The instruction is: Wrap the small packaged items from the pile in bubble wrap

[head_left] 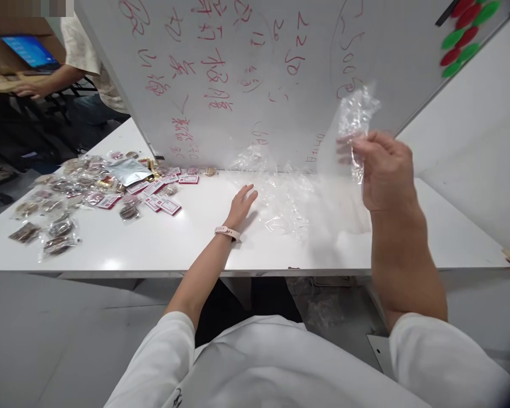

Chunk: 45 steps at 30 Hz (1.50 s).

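Two bare hands work at a white counter (153, 243), well apart from each other. The right hand (387, 170) is raised above it, thumb and fingers pinching a crinkled clear plastic bag (357, 113) that sticks up past the fingertips, in front of the whiteboard (276, 73). Below that hand hangs or lies some hazy, translucent plastic (342, 207); whether it belongs to the pinched piece cannot be told. The left hand (240, 205) is low over the counter, fingers extended and grasping nothing, just beside a spread of loose clear bags (287, 198) that reaches back to the foot of the whiteboard. A pale pink band (226, 232) circles the left wrist.

On the left part of the counter, well away from the right hand, lies a broad heap of small clear packets (59, 184) with brownish contents. A silver pouch (130, 171) rests on top of the heap, and several white cards with dark pink edges (168, 205) lie along its right side. The whiteboard carries red handwriting, and red and green oval magnets (467, 37) cluster near its upper right corner. More clear plastic (325, 309) shows beneath the counter. At upper left, another person (104, 85) in a pale patterned top is near a lit screen (29, 51).
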Tool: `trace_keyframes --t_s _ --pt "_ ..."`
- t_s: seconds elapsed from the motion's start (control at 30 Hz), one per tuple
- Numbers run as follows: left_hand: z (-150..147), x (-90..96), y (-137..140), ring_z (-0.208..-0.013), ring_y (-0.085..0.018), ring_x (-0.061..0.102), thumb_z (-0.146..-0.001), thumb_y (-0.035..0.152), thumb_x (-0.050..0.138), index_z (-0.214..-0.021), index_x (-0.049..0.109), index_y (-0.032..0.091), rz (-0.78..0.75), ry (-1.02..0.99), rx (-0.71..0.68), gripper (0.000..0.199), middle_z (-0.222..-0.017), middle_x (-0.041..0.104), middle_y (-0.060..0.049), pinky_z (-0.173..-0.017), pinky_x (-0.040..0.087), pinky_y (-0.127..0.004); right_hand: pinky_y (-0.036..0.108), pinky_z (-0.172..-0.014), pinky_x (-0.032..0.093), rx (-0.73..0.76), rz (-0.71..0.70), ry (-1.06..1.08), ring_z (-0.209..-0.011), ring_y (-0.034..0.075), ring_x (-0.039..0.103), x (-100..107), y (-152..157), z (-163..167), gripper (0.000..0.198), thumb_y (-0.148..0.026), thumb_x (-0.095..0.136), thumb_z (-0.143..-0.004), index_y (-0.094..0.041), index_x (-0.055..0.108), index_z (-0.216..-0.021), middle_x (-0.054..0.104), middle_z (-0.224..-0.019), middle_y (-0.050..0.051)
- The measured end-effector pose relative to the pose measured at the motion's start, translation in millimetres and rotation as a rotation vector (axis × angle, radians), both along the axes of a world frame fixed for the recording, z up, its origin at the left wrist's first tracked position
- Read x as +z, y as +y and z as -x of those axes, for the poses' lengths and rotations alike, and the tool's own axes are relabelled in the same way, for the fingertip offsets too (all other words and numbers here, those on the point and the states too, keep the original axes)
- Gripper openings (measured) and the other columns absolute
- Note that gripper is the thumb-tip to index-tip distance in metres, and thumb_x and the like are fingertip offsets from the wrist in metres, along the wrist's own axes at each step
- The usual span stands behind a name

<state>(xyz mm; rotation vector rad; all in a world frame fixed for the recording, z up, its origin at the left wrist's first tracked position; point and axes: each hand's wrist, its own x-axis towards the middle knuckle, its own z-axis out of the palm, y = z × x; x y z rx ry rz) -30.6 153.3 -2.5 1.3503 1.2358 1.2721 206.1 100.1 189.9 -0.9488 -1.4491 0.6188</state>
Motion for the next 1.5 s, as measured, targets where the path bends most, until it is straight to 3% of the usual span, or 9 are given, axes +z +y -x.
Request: trace_keyframes --t_s 0.07,0.17,0.37,0.5,0.6,0.73,1.0,1.2,1.5 --pt "1.2 1.0 3.7 -0.144 -0.029 0.038 -0.089 0.051 0.060 -0.128 0.063 0.023 -0.006 -0.095 0.047 0.049 -0.152 0.047 -0.012 -0.116 0.031 -0.046 0.028 -0.076 0.045 0.117 -0.023 -0.107 -0.073 0.009 0.054 20.6 -5.9 28.8 0.019 -0.024 0.060 -0.086 -0.019 0.054 -0.069 0.053 -0.073 -0.002" --pt "11.4 2.7 3.9 -0.133 -0.027 0.051 -0.090 0.048 0.057 -0.122 0.065 0.020 -0.049 -0.189 0.180 0.043 -0.139 0.059 -0.012 -0.108 0.040 -0.043 0.027 -0.074 0.046 0.271 0.022 -0.274 -0.074 0.010 0.055 10.5 -11.1 80.1 0.023 -0.027 0.059 -0.090 -0.019 0.053 -0.069 0.057 -0.078 -0.001" --pt "84.6 8.5 -41.0 -0.103 -0.022 0.064 -0.085 0.028 0.054 -0.106 0.067 0.015 -0.142 0.050 0.556 0.027 -0.110 0.070 -0.011 -0.093 0.049 -0.037 0.047 -0.100 0.044 0.501 0.072 -0.698 -0.112 0.023 0.060 -104.0 -8.6 130.0 0.030 -0.048 0.046 -0.098 -0.023 0.063 -0.096 0.065 -0.121 0.005" --pt "148.6 20.1 -72.0 -0.116 -0.029 0.055 -0.082 0.021 0.056 -0.108 0.066 0.018 -0.127 0.543 0.725 0.028 -0.117 0.067 -0.011 -0.102 0.041 -0.044 0.055 -0.119 0.025 0.629 0.019 -1.048 -0.146 0.029 0.032 -176.0 -6.7 127.2 0.051 -0.057 0.036 -0.100 -0.027 0.051 -0.139 0.040 -0.157 0.006" --pt "177.7 24.2 -73.4 -0.131 -0.037 0.041 -0.074 0.025 0.070 -0.121 0.060 0.018 -0.008 0.872 0.674 0.049 -0.133 0.058 -0.015 -0.112 0.028 -0.053 0.052 -0.123 0.019 0.609 -0.043 -1.115 -0.152 0.025 0.019 -201.5 -7.9 125.4 0.056 -0.058 0.030 -0.101 -0.032 0.038 -0.150 0.028 -0.163 0.002" --pt "188.5 23.4 -62.0 -0.132 -0.043 0.040 -0.072 0.029 0.076 -0.130 0.055 0.015 0.116 1.051 0.464 0.064 -0.134 0.056 -0.020 -0.114 0.017 -0.058 0.052 -0.122 0.023 0.572 -0.091 -1.094 -0.151 0.024 0.023 -207.8 -7.9 125.0 0.053 -0.058 0.029 -0.101 -0.037 0.038 -0.149 0.031 -0.161 0.000" --pt "234.3 49.5 -51.4 -0.125 -0.039 0.045 -0.073 0.027 0.071 -0.139 0.047 0.014 0.031 1.168 0.412 0.071 -0.136 0.055 -0.017 -0.104 0.037 -0.049 0.050 -0.121 0.026 0.574 -0.124 -1.078 -0.149 0.026 0.027 -208.0 -6.5 123.9 0.052 -0.053 0.031 -0.102 -0.030 0.046 -0.145 0.036 -0.159 0.003" --pt "258.1 56.6 -43.7 -0.124 -0.036 0.050 -0.076 0.039 0.069 -0.141 0.041 0.014 0.317 1.357 0.182 0.075 -0.134 0.056 -0.018 -0.100 0.042 -0.043 0.048 -0.121 0.024 0.569 -0.119 -1.103 -0.150 0.025 0.026 -207.5 -7.3 124.9 0.054 -0.052 0.029 -0.103 -0.025 0.047 -0.146 0.035 -0.159 0.005" --pt "236.6 50.6 -35.8 -0.108 -0.035 0.056 -0.075 0.048 0.065 -0.120 0.052 0.012 0.320 1.464 0.241 0.060 -0.113 0.061 -0.018 -0.087 0.044 -0.043 0.049 -0.121 0.024 0.575 -0.116 -1.083 -0.149 0.025 0.027 -206.8 -6.5 125.2 0.053 -0.052 0.032 -0.103 -0.026 0.047 -0.146 0.037 -0.159 0.005"
